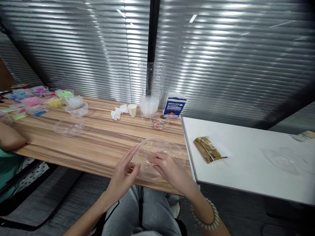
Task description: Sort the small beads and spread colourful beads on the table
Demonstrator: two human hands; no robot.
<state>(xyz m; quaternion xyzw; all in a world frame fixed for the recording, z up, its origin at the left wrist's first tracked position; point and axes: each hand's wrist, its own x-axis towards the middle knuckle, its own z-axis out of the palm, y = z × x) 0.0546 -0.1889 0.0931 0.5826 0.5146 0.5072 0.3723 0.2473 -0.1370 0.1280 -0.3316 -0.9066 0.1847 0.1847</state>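
A round clear plastic bowl [151, 174] rests on the wooden table in front of me. My left hand [126, 168] steadies its left side, fingers along the rim and thumb against the near edge. Over the middle of the bowl, my right hand [163, 164] has its fingers curled and pinched together; what they hold, if anything, I cannot make out. Another clear plastic lid or dish [180, 155] lies partly behind the bowl on the right. Just beyond stands a small clear bowl of colourful beads [158, 123].
Behind are a white-filled tub [149, 106], a blue printed box [174, 106], a paper cup [132, 110] and crumpled tissues [116, 113]. A gold packet [208, 149] lies on the white table. Leftward are clear containers [70, 127], colourful packs [33, 101] and another person's arm [11, 137].
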